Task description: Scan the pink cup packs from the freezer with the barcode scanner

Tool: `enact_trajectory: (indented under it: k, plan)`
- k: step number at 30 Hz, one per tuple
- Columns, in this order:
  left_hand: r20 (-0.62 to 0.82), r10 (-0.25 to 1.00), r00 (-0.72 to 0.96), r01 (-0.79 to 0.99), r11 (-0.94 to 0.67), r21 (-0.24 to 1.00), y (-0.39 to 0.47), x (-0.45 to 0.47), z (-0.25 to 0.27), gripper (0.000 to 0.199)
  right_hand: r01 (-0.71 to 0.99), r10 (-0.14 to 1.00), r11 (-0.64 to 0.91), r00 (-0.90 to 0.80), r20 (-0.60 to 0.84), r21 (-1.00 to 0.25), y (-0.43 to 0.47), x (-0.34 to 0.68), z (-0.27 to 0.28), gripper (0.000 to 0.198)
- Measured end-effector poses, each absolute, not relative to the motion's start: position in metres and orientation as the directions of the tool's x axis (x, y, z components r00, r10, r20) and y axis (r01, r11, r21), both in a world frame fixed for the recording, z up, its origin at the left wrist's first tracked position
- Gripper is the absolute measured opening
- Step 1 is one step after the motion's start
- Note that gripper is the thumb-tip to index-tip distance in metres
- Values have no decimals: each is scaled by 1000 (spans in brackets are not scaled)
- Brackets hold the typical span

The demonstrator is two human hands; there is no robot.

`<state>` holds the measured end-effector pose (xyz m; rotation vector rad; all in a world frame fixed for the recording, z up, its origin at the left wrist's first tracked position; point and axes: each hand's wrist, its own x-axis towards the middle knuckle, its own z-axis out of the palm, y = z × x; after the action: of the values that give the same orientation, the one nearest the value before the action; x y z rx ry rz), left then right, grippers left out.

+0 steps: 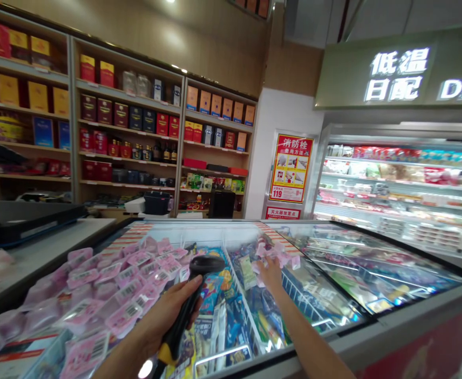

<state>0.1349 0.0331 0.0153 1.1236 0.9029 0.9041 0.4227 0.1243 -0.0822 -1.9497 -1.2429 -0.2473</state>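
Observation:
My left hand (171, 313) is wrapped round the black handle of a barcode scanner (206, 265) with a yellow band near its lower end. The scanner's head is up, above the freezer glass. Farther right, my right hand (271, 275) reaches over the glass, its fingers bent down onto a small cluster of pink cups (282, 257); what lies under the fingers is partly hidden. Left of the scanner spreads a big heap of similar pink plastic cups (124, 292), with barcode labels on many of them.
Under the glass of the chest freezer (321, 329) lie bagged goods in wire baskets (250, 316). A dark flat device (29, 218) rests on the counter at left. Shelves of boxed goods (132, 116) stand behind, and a lit chilled cabinet (397, 184) is at right.

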Motion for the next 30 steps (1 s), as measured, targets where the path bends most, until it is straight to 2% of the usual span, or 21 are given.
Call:
enact_trajectory:
  k: [5,9,14,17,21,26,30]
  plan:
    - [-144,930,337,-122,195,973,34,127,19,33,791,647,-170,540,538,-588,143,398,-75,45]
    - [-130,925,357,-125,185,975,35,117,20,32,793,643,-182,543,540,-582,120,400,-72,48]
    - [-134,924,358,-140,195,971,35,111,15,32,850,757,-343,502,419,-399,83,399,-71,47]
    - [-141,916,376,-133,204,970,35,109,13,33,872,802,-345,466,374,-348,81,385,-70,39]
    - [-105,907,407,-142,176,974,35,103,14,33,894,828,-255,399,394,-368,93,358,-68,26]
    - [-58,909,414,-148,130,980,33,95,13,33,854,847,-224,409,339,-470,107,325,-64,31]
    - [-74,924,375,-168,146,975,29,90,16,32,855,846,-184,388,364,-484,122,310,-70,25]
